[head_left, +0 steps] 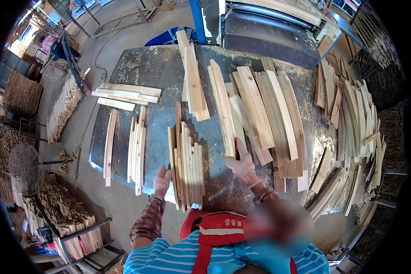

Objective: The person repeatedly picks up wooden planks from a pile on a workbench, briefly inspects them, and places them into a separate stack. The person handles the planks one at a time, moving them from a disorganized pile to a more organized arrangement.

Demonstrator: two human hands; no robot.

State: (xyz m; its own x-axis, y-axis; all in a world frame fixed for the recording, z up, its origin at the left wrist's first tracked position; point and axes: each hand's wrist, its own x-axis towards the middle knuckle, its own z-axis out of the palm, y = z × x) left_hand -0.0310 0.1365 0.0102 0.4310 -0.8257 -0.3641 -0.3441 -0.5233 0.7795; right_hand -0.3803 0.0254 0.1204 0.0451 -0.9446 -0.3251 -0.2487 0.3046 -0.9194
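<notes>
My right hand, in a pale work glove, grips the near end of a long, light wooden board that slants away across the dark metal table. The board looks like one of two lying together. My left hand, gloved too, is open at the left side of a bundle of narrow wooden strips standing close to the table's front edge. Whether its fingers touch the bundle I cannot tell. Right of the held board lies a spread of wider boards, partly overlapping.
Small groups of strips lie at the left and far left. A crossed stack of boards lies at the far middle. Behind the table stands a roller machine. Heaped slats line the right, and a wire-cage fan stands left.
</notes>
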